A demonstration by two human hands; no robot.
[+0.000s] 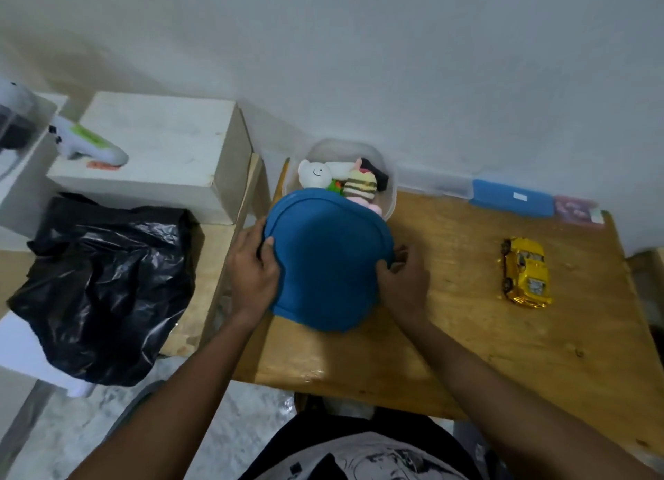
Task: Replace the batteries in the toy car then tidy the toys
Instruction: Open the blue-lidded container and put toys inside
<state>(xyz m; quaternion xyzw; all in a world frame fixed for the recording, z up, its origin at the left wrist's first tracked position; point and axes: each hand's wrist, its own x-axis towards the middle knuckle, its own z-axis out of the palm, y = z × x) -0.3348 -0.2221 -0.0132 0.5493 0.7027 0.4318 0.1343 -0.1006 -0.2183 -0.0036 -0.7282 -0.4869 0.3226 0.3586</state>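
Both hands clamp the blue lid point(328, 260) by its edges – left hand point(253, 267) with thumb curled over the rim, right hand point(404, 282) gripping the opposite side. It half covers the clear container point(391, 195) of plush toys point(315, 174). The yellow toy car point(526, 273) sits apart on the wooden table point(467, 335) – a black plastic bag point(104, 289) lies left.

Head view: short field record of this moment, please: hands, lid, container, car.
left hand: grips the blue lid at its left edge
right hand: grips the lid's right edge
blue lid: covers only the near part of the clear container
clear container: plush toys show at the uncovered far side
yellow toy car: on the wooden table, right of the container, untouched
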